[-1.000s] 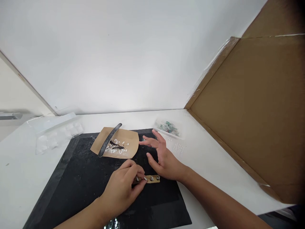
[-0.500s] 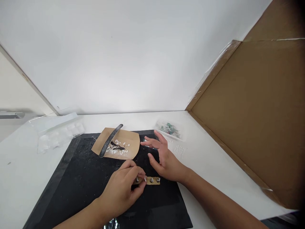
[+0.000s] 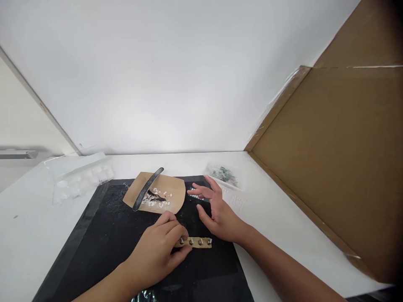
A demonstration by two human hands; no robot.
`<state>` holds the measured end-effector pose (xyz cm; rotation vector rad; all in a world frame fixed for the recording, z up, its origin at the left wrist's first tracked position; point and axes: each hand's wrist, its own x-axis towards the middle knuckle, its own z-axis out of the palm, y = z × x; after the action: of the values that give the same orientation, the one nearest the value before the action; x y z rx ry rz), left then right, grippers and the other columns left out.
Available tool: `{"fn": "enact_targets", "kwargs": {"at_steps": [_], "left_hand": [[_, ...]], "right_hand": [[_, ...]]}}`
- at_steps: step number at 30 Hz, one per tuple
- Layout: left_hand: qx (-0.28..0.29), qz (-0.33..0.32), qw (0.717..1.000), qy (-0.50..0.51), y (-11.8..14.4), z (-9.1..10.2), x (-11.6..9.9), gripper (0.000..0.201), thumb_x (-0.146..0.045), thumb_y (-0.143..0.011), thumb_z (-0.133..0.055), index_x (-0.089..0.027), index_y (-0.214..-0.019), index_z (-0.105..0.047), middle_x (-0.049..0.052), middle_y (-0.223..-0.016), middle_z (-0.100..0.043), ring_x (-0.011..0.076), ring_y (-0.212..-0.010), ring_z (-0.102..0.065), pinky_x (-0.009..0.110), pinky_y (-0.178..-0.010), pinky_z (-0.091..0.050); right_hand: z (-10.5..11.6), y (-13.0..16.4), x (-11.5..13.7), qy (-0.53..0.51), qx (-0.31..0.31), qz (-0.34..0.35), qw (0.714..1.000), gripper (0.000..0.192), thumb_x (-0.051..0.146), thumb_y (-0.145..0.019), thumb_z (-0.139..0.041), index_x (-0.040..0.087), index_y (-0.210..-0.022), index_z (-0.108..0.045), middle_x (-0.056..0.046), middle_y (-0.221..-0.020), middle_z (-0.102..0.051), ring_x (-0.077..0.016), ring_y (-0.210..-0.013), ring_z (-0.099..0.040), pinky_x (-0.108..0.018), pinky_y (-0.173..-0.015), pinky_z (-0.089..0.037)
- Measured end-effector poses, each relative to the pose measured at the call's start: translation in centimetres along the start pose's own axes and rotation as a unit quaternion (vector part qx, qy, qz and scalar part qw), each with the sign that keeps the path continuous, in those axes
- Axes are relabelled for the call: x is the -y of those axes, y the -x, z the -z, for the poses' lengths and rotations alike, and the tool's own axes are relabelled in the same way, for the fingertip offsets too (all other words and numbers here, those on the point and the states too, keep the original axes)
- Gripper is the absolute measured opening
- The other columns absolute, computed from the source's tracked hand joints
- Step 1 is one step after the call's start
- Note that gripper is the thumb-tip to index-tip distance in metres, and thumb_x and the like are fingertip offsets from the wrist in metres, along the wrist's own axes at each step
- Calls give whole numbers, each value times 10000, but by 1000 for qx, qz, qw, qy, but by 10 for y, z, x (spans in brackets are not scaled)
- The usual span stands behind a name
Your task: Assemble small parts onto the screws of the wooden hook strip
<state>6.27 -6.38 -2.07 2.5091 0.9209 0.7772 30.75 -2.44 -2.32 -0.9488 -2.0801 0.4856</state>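
Observation:
My left hand (image 3: 163, 241) is closed around the left part of a narrow tan strip (image 3: 201, 245), thumb along its near edge and index finger at its far edge. Small round metal studs stand in a row on the strip, with little white pieces upright on them; its left end is hidden under my fingers. To the right, my right hand (image 3: 217, 212) is open with fingers spread and nothing in it. Its fingertips hover by a small dark card (image 3: 206, 199) bearing rows of white pieces, partly covered by the hand.
Behind my left hand, a curved black nail file (image 3: 147, 189) lies across brown paper (image 3: 178, 193) scattered with white bits and dark scraps. A black mat (image 3: 103, 247) lies beneath. Clear boxes stand left (image 3: 83, 180) and back right (image 3: 223, 174); a cardboard panel (image 3: 330, 159) rises at right.
My left fingers have drawn back from a small white piece, which now stands on a stud of the strip. My right hand has hardly moved; the view has shifted slightly.

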Motion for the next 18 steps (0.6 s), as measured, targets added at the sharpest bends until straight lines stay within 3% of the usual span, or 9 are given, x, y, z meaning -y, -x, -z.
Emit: {"fn": "enact_targets", "kwargs": {"at_steps": [4,7,9,12,14,18], "left_hand": [[1,-4,1000,9,-1,2,0,143,-116,-937,-714,-214,-978,-618,22,-908,-723,240,-943,-575,343,-760,-511],[1,-8,1000,14,-2,5,0,124,-102,-959,-667,-216,-983,-624,21,-897,-721,231,-925,-576,332,-751,-503],[1,-10,1000,11,-2,8,0,108,-114,-964,-665,-214,-980,-628,25,-898,-720,231,-917,-578,337,-759,-503],[7,-15,1000,3,-1,11,1,93,-126,-965,-669,-211,-981,-637,32,-914,-722,228,-909,-587,340,-763,-502],[12,-22,1000,-6,0,13,3,86,-126,-968,-666,-208,-983,-646,36,-911,-719,223,-896,-594,333,-747,-496],[13,-33,999,-30,2,14,6,74,-132,-979,-661,-204,-964,-658,37,-872,-707,222,-878,-593,328,-731,-488]], "right_hand": [[3,-2,-1,-25,6,1,1000,601,261,-1072,-588,277,-1578,-264,-162,-1448,-617,-313,-1505,-513,-564,-1143,-559],[7,-5,-5,-56,0,13,998,757,426,-989,-759,281,-1579,-309,-104,-1190,-738,-310,-1281,-695,-509,-1020,-620],[10,-6,-8,-45,-4,28,999,590,436,-986,-764,287,-1479,-475,-47,-1014,-759,-260,-1049,-761,-448,-925,-637],[12,-8,-11,9,5,57,998,111,371,-1027,-715,273,-1081,-717,-32,-904,-757,-207,-856,-728,-363,-786,-612],[11,-9,-12,20,9,65,998,129,368,-1028,-712,263,-961,-744,-38,-893,-770,-205,-832,-717,-349,-748,-599],[9,-10,-12,15,22,47,999,158,356,-1050,-674,263,-957,-761,-33,-901,-797,-210,-844,-733,-355,-764,-608]]}}
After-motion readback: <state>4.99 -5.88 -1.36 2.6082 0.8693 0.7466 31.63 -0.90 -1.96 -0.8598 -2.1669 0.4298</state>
